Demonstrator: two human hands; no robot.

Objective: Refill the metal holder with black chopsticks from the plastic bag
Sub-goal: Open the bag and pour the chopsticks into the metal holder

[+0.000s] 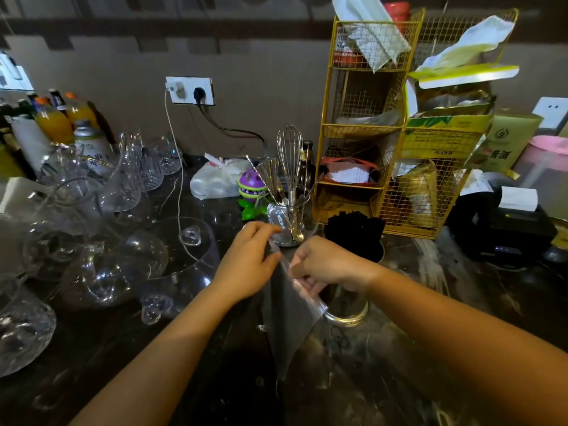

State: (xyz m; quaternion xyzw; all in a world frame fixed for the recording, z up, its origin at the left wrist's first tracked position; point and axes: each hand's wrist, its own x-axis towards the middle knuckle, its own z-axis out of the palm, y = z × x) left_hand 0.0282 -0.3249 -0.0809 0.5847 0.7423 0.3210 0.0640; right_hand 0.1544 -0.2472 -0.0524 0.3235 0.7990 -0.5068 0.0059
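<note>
Holding the plastic bag near the middle of the frame, both hands are closed on its upper edge: the left hand pinches the top corner, and the right hand grips the edge beside it. The bag hangs down toward the dark counter and looks dark inside (I cannot tell single chopsticks in it). Just under the right hand stands the metal holder, partly hidden by the bag and the wrist. Behind it, slightly to the right, a second holder is full of black chopsticks. A glass with a whisk stands above the hands, the yellow wire rack is at upper right, and many clear glasses fill the left side.
</note>
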